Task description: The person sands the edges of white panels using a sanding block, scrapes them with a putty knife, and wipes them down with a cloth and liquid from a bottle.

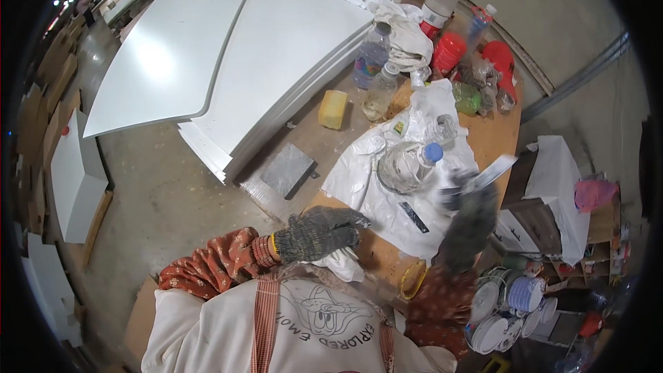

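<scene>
While our right hand (469, 217) sweeps across blurred, in a dark knit glove closed round a flat pale blade-like tool (496, 169), the worry is the clutter just beside it. A clear plastic bottle with a blue cap (409, 164) lies on its side on the crumpled white sheet (366, 179), touching or nearly touching the tool's path; a careless swing could, we judge, roll it off or smear whatever is on the blade over the sheet. Our left hand (321, 233), in a speckled grey knit glove, lies flat and mostly open on the edge of the round wooden bench (494, 135), pressing a wad of white cloth (342, 266); it grips nothing firmly, so the cloth could slip.

Textures differ sharply: smooth, glossy white panels (276, 62) stacked at the far left, a porous yellow sponge (333, 108), thin clear bottles (376, 72), red plastic containers (449, 52), and a small dark flat strip (414, 216) on the sheet.
</scene>
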A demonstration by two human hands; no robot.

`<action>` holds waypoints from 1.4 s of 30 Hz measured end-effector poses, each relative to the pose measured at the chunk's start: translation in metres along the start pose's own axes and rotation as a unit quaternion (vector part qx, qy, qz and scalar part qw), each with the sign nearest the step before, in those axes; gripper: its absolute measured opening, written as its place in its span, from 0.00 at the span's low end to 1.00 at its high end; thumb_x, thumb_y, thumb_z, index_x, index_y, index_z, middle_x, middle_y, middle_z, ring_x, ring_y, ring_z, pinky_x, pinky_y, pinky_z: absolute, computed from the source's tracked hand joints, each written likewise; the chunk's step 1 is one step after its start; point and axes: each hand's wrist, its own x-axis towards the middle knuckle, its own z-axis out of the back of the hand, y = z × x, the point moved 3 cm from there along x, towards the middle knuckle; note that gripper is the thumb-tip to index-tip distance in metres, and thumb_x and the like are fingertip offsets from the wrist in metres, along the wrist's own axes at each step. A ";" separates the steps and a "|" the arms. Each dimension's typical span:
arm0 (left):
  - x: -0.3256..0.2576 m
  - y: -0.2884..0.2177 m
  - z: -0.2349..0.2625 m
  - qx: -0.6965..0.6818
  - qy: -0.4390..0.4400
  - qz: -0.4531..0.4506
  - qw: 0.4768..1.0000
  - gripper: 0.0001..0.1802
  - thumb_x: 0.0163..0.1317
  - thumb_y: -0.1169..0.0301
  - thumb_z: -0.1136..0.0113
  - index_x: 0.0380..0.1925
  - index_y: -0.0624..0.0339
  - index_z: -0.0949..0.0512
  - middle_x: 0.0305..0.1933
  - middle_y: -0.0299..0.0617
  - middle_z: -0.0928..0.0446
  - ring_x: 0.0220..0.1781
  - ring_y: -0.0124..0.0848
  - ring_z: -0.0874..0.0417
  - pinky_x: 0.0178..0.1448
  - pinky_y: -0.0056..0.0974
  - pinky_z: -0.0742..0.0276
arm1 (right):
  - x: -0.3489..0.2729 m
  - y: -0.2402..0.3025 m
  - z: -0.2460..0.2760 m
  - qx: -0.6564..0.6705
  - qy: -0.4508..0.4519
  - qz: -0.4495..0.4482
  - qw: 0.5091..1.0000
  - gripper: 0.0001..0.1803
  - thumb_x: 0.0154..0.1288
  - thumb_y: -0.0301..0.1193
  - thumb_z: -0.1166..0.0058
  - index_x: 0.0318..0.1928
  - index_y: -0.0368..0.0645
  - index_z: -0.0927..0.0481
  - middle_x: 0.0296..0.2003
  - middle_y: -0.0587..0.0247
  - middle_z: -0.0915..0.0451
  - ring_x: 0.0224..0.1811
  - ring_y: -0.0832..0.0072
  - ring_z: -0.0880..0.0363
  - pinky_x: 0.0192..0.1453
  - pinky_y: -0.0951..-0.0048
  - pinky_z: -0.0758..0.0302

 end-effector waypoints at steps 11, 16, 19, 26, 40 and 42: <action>-0.070 0.085 0.039 -0.073 -0.249 0.110 0.959 0.14 0.63 0.70 0.43 0.48 0.63 0.23 0.42 0.41 0.20 0.44 0.24 0.22 0.51 0.31 0.24 | 0.171 -0.145 0.013 -0.687 0.119 0.263 0.667 0.13 0.57 0.31 0.50 0.44 0.52 0.22 0.34 0.54 0.22 0.41 0.56 0.23 0.44 0.56 0.27; -0.108 0.118 0.058 -0.210 -0.336 0.065 0.916 0.13 0.62 0.74 0.41 0.46 0.65 0.22 0.40 0.39 0.20 0.43 0.24 0.22 0.50 0.30 0.24 | 0.137 -0.050 0.001 -0.626 0.050 0.327 0.706 0.19 0.59 0.32 0.47 0.52 0.48 0.24 0.45 0.51 0.22 0.48 0.54 0.24 0.54 0.60 0.29; -0.120 0.119 0.076 -0.180 -0.357 0.072 0.914 0.13 0.63 0.73 0.45 0.46 0.64 0.22 0.45 0.44 0.21 0.45 0.28 0.21 0.52 0.33 0.24 | 0.089 0.021 -0.032 -0.550 0.055 0.364 0.750 0.18 0.62 0.32 0.48 0.53 0.44 0.25 0.47 0.51 0.22 0.49 0.57 0.24 0.54 0.62 0.29; -0.152 0.162 0.136 0.268 -0.451 -0.140 0.840 0.19 0.59 0.68 0.43 0.51 0.59 0.26 0.47 0.47 0.23 0.46 0.37 0.20 0.53 0.35 0.24 | -0.127 0.025 -0.220 -0.249 0.377 0.292 0.843 0.34 0.57 0.40 0.42 0.62 0.39 0.34 0.56 0.46 0.30 0.60 0.52 0.32 0.63 0.57 0.35; -0.360 0.203 0.266 -0.378 -0.408 0.036 0.831 0.22 0.65 0.67 0.46 0.56 0.63 0.32 0.59 0.46 0.31 0.58 0.34 0.27 0.59 0.40 0.26 | -0.106 0.092 -0.374 -0.264 0.020 0.346 0.900 0.30 0.54 0.22 0.50 0.61 0.40 0.34 0.55 0.51 0.28 0.57 0.64 0.27 0.57 0.68 0.28; -0.411 0.255 0.273 -0.349 -0.478 -0.014 0.806 0.20 0.64 0.66 0.46 0.53 0.65 0.29 0.53 0.49 0.26 0.52 0.36 0.22 0.54 0.40 0.23 | -0.100 0.111 -0.417 -0.275 0.043 0.295 0.914 0.31 0.54 0.24 0.47 0.61 0.41 0.34 0.57 0.51 0.29 0.59 0.62 0.29 0.62 0.64 0.33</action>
